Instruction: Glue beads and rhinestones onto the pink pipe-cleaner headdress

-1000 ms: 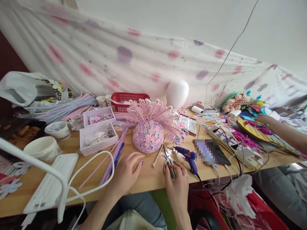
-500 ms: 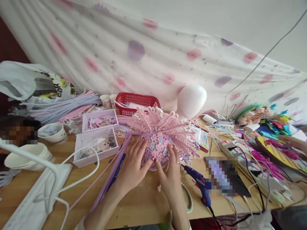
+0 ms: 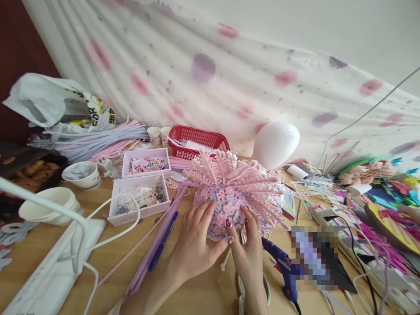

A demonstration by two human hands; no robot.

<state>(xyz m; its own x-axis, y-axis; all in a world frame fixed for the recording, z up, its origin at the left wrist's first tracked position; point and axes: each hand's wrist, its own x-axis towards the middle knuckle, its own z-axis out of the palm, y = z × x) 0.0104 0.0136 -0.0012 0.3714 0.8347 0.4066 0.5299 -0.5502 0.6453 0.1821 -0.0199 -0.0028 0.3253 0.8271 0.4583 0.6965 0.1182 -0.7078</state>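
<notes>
In the middle of the table sits a headdress made of fuzzy pink and lilac pipe-cleaner flowers, with pink feathery fronds and beads fanning out behind. My left hand cups its near left side, fingers curved over the flowers. On the near right side, my right hand does the same, its thumb near the left thumb. Under the right wrist lie pale green handles, apparently scissors. A blue glue gun rests to the right of that hand. Left of my left hand are a blue pen and lilac pipe cleaners.
Behind the headdress stand a white foam head and a red basket. Two bead boxes, paper bowls and a white power strip occupy the left. Cords and a power strip lie right; another person's hand shows there.
The view has shifted, so the table's things appear farther right. My hands stay on the headdress, with the fingers slightly repositioned.
</notes>
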